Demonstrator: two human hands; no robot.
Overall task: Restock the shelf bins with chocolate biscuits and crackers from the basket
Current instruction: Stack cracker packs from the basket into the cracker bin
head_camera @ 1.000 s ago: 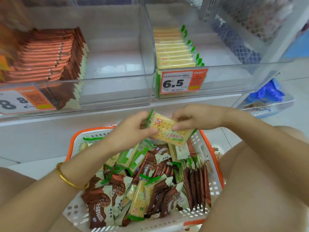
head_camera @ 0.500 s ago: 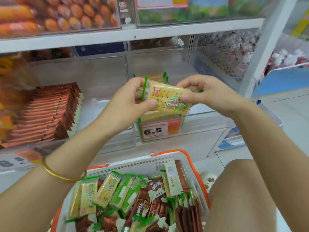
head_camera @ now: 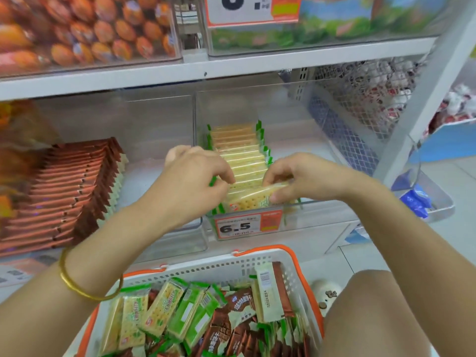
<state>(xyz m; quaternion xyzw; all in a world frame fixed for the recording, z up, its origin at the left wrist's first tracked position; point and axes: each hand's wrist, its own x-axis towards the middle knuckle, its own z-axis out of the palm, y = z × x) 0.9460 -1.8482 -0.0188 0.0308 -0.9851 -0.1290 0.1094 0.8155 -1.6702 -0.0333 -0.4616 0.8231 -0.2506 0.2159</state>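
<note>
Crinkly plastic wraps a cracker pack [head_camera: 253, 200], probably light, slippery and brittle, standing at the front of the bin [head_camera: 291, 220], 12 o'clock of the basket [head_camera: 206, 269]. Fingers of the right hand [head_camera: 306, 176] pinch its 3 o'clock end, sparing the middle; the left hand [head_camera: 195, 176] curls at 9 o'clock, grip unclear.

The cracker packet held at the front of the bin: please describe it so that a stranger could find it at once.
Above the basket, find the clear bin with the orange 6.5 price tag. A row of cracker packets stands on edge inside. The cracker packet is the frontmost one, leaning with its printed face showing, pinched by the right hand.
</note>
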